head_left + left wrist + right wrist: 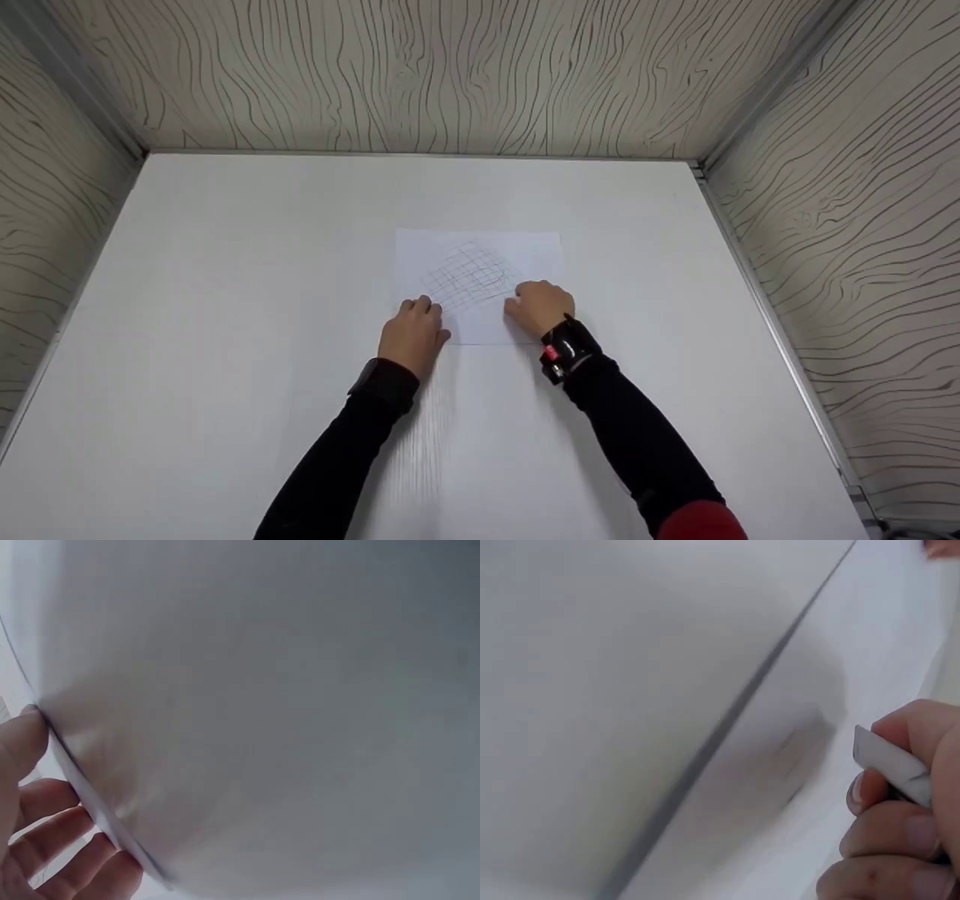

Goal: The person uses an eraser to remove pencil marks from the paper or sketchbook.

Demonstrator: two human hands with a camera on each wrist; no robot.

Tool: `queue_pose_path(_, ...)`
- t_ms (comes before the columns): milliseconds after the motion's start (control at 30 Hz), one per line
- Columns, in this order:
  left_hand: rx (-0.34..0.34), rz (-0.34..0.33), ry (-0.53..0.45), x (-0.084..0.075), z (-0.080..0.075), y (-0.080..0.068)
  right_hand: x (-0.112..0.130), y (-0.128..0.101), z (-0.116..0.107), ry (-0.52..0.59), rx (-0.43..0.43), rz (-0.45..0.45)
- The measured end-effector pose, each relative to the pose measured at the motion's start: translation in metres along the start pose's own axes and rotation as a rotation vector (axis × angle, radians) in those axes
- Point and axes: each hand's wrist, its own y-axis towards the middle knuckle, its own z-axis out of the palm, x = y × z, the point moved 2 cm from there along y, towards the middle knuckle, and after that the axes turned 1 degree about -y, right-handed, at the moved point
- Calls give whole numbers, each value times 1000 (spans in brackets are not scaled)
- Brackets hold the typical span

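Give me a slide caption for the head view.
Both hands on a gridded paper sheet on a white table: left hand at its edge, right hand pinching a small white piece.

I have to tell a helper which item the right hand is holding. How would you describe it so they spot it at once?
Start at the white table and find the sheet of paper with a pencilled grid at its middle. At the sheet's near right part the right hand pinches a small white eraser between its fingers. The left hand touches the sheet's left edge and holds nothing like it.
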Motion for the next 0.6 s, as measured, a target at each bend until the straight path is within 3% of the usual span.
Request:
queue_pose_path(133, 3, 6, -5, 3, 2, -2, 47, 3, 11, 9, 12, -97)
queue_pose_path(233, 11, 8, -22, 2, 3, -4, 58, -2, 13, 24, 44, -102)
queue_pose_path(300, -2, 8, -28, 1, 2, -4, 52, -10, 5, 37, 51, -86)
queue_pose_path(400, -20, 3, -32, 2, -1, -3, 23, -13, -4, 55, 57, -30)
queue_pose_path(533, -13, 2, -34, 4, -3, -3, -19, -4, -3, 46, 44, 30)
queue_pose_path(600, -8, 5, -34, 6, -4, -3, -26, 1, -2, 19, 36, 36)
